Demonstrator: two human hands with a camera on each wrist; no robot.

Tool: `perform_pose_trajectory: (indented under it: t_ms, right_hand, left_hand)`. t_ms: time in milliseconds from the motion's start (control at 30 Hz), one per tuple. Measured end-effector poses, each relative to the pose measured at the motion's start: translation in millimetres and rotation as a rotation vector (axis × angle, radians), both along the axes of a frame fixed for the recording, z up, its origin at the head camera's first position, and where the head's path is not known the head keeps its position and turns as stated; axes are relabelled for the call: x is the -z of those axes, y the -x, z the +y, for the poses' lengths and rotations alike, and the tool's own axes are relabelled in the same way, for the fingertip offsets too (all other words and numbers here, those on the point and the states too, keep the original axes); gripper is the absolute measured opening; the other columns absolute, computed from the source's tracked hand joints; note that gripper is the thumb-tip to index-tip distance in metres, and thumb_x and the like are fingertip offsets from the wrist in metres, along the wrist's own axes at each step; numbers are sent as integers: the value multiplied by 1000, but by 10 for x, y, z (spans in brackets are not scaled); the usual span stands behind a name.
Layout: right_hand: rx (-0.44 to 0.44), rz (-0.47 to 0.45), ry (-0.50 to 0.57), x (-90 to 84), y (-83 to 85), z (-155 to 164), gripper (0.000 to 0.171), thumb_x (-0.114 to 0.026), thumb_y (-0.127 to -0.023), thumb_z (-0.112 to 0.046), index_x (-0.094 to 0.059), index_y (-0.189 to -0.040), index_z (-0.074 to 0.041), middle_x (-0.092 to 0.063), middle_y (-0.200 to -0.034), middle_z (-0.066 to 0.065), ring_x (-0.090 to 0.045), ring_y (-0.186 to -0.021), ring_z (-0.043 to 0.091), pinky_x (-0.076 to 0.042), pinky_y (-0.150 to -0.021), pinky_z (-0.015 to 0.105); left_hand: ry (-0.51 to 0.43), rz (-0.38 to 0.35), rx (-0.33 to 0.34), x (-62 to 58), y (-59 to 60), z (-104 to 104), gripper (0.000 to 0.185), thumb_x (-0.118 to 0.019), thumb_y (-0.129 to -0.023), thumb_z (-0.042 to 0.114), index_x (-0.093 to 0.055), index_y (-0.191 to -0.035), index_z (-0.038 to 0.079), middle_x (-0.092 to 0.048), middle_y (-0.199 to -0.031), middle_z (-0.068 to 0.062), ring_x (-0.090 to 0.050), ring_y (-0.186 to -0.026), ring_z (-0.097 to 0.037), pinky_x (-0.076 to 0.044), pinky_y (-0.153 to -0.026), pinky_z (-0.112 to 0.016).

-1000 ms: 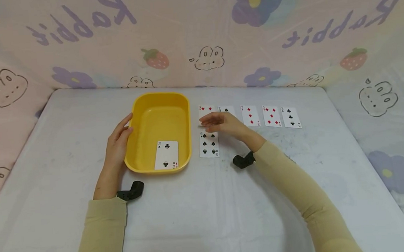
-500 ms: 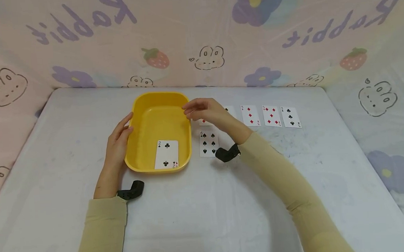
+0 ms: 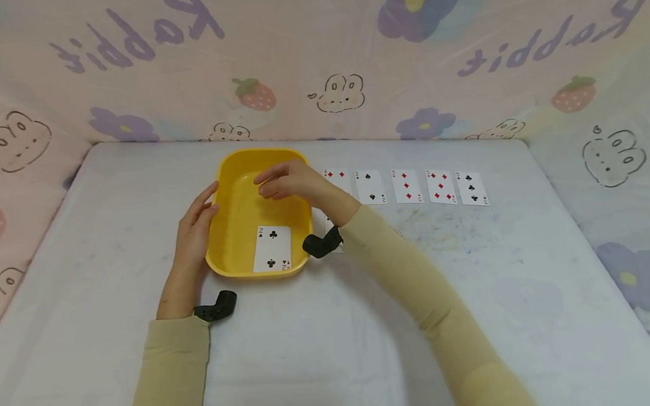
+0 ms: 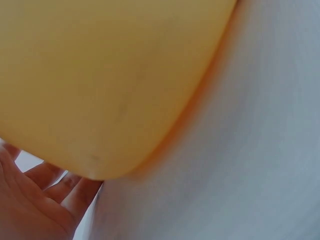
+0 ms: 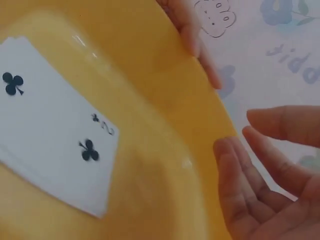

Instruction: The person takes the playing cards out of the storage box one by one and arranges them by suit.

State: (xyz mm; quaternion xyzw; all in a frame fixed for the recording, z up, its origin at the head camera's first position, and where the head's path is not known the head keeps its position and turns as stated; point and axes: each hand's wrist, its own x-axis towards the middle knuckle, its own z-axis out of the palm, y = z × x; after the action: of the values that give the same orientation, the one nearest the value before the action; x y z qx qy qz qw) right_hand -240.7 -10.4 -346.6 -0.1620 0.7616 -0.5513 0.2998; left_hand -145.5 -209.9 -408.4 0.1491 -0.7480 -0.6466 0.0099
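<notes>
A yellow tub stands on the table, with a small stack of playing cards, the two of clubs on top, near its front end. My left hand rests against the tub's left side, fingertips at the rim; in the left wrist view its fingers lie along the outer wall. Over the tub hovers my right hand, fingers loosely bent. The right wrist view shows its thumb and fingers apart, nothing between them.
Right of the tub, a row holds the four of diamonds, two of spades, three of diamonds, five of diamonds and three of clubs. My right wrist mostly hides another card. A patterned cloth hangs behind.
My right hand has moved left from above the cards, across the tub's right rim, to over its inside. The left hand has stayed at the tub's side.
</notes>
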Motion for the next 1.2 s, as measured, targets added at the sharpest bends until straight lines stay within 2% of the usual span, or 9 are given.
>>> perform_pose_trajectory:
  t_ms: [133,267,400,533,700,900,1000,1200]
  right_hand:
    - [2,-18,-40,59,-2,-115,34,-65,-88,-13,-65,-119,1,-68,-109,13,-64,-102,27,-54,-88,27]
    - [-26,-13,-96,122,2,-178,30,-66,-87,-12,-67,-116,-2,-70,-98,10,-64,-92,24,-54,-84,26]
    - [-138,35,-223,159,-2,-202,29,-67,-86,-14,-70,-114,-6,-69,-91,5,-59,-81,18,-51,-78,25]
    - [-246,71,-323,163,-20,-211,29,-67,-87,-18,-70,-115,-9,-69,-97,1,-55,-84,15,-49,-81,23]
    - [-272,57,-348,152,-44,-214,30,-67,-87,-16,-69,-116,-8,-68,-98,4,-54,-86,16,-48,-82,23]
    - [-335,45,-369,140,-71,-207,30,-66,-86,-13,-67,-116,-5,-62,-90,3,-52,-80,16,-45,-72,21]
    - [-391,58,-369,151,-70,-207,30,-66,-86,-12,-68,-115,-4,-63,-94,4,-52,-81,14,-44,-72,19]
    - [-447,54,-393,163,-78,-199,31,-68,-85,-13,-68,-115,-7,-64,-114,3,-52,-95,14,-43,-86,20]
  left_hand:
    - [43,8,2,-3,-1,-5,41,-38,-102,36,-42,-143,43,-32,-154,6,-38,-131,-22,-35,-112,-43]
    - [68,8,2,-6,8,-7,41,-38,-102,36,-42,-142,43,-31,-155,8,-34,-135,-21,-33,-113,-43]
    - [61,11,3,0,18,-3,41,-38,-102,36,-42,-142,43,-32,-155,8,-34,-136,-22,-33,-113,-43]
    - [72,23,2,6,22,-5,42,-38,-102,35,-43,-143,41,-32,-154,7,-35,-135,-22,-33,-113,-43]
    - [68,21,-1,4,17,-12,41,-38,-102,36,-43,-142,42,-34,-153,5,-39,-131,-23,-35,-112,-43]
    - [65,28,8,10,8,-14,41,-40,-101,37,-43,-142,42,-32,-154,6,-35,-134,-22,-33,-112,-44]
    - [67,32,8,10,7,-13,41,-40,-101,37,-43,-142,42,-32,-155,7,-34,-136,-22,-32,-113,-44]
    - [55,30,7,4,5,-10,41,-40,-102,36,-43,-142,41,-31,-155,8,-32,-137,-21,-32,-113,-44]
